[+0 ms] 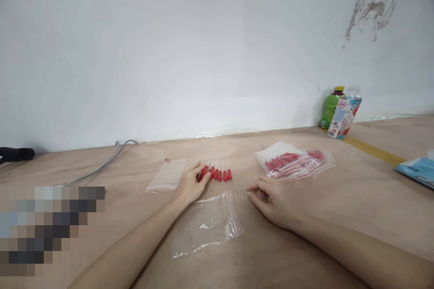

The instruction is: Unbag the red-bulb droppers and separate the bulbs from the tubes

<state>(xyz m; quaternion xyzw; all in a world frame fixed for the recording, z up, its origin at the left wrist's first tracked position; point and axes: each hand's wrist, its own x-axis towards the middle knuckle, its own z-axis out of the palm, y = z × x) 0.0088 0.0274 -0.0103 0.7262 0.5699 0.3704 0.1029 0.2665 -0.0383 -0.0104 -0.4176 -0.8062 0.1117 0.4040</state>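
Several droppers [219, 175] with red rubber bulbs and thin clear tubes lie in a row on the table, bulbs towards me. My left hand [192, 185] is at the left end of this row, its thumb and fingers closed around the leftmost red bulbs; part of them is hidden. Just in front of the row lies a clear zip bag [206, 226], flat, its zip edge to the right. My right hand [271, 201] rests on the table right of the bag, fingers loosely curled and apart from the thumb, with nothing visible in it.
A stack of zip bags [298, 167] filled with red-bulbed droppers lies behind my right hand. Flat clear bags [167, 175] lie left of my left hand. Two bottles [344, 115] stand by the wall. A grey cable [105, 165] and a blue packet [417, 170] lie further out.
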